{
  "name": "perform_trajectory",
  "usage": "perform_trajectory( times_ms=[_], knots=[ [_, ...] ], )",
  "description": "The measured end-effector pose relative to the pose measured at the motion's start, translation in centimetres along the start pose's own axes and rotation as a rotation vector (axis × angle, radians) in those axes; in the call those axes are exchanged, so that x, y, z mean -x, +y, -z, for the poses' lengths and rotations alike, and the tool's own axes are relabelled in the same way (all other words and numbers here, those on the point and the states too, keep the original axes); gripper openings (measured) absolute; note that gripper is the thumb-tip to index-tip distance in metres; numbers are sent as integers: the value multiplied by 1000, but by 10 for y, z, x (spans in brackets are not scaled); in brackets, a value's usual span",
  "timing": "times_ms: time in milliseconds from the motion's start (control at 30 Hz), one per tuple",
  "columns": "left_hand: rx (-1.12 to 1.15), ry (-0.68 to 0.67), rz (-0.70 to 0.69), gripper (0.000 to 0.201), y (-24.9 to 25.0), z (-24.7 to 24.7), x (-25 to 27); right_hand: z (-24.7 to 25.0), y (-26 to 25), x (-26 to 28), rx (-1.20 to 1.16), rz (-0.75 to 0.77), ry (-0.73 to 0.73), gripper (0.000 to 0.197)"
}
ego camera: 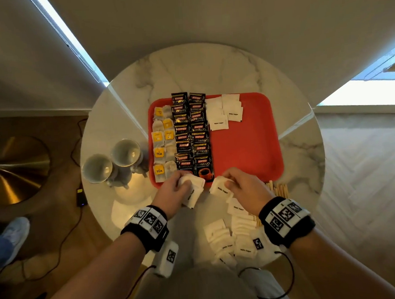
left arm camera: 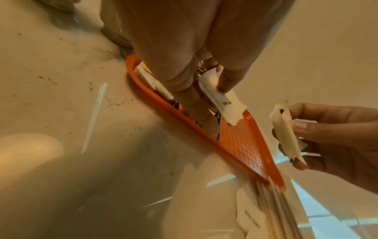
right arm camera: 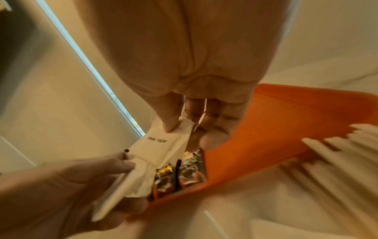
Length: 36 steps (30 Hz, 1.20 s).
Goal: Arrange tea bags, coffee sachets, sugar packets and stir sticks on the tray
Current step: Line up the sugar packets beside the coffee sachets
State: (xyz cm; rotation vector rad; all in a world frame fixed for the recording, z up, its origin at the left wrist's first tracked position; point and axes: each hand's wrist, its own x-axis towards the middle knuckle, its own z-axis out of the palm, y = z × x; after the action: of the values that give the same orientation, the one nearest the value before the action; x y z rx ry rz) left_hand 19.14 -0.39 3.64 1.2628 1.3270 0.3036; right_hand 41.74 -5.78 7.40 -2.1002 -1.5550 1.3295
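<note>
The left hand (ego camera: pixel 171 192) grips a few white sugar packets (ego camera: pixel 193 193) and the right hand (ego camera: pixel 245 184) pinches one more (ego camera: pixel 221 189), just above the near edge of the red tray (ego camera: pixel 249 150). The sugar step seems in hand; next they must go beside the four or so packets already on the tray (ego camera: pixel 224 112). I count about ten tea bags (ego camera: pixel 163 143), two columns of coffee sachets (ego camera: pixel 191 133) with about seven each, and a loose pile of packets (ego camera: pixel 232 237) and stir sticks (ego camera: pixel 278 189) on the table.

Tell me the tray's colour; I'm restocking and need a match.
The tray is red-orange; the head view shows it best.

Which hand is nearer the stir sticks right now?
Right. The right hand, pinching a sugar packet, is just left of the stir sticks; the left hand is farther left, by the tray edge.
</note>
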Motion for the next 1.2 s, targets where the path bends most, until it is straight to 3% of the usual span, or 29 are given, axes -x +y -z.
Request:
perform_trajectory(
  times_ms=[167, 267, 400, 567, 733, 900, 1200],
  knots=[
    [342, -65, 136, 11, 26, -11, -6, -1, -28, -13, -38, 109, -30, 14],
    [526, -127, 206, 30, 36, -19, -7, -5, -31, -25, -44, 152, 53, 14],
    [630, -73, 181, 32, 35, -26, -11, -7, -25, -35, -209, 50, 222, 32],
    [756, -16, 214, 35, 42, -32, -20, -12, -20, -41, -498, -104, 183, 34],
    [779, 28, 220, 35, 45, -35, -29, -2, -17, -47, -486, -61, 151, 18],
    [757, 102, 227, 24, 48, -34, -40, 15, -8, -55, -329, -34, 153, 20],
    [742, 167, 204, 21, 36, -18, -46, 66, 33, -120, -326, -212, 394, 21]
  ],
)
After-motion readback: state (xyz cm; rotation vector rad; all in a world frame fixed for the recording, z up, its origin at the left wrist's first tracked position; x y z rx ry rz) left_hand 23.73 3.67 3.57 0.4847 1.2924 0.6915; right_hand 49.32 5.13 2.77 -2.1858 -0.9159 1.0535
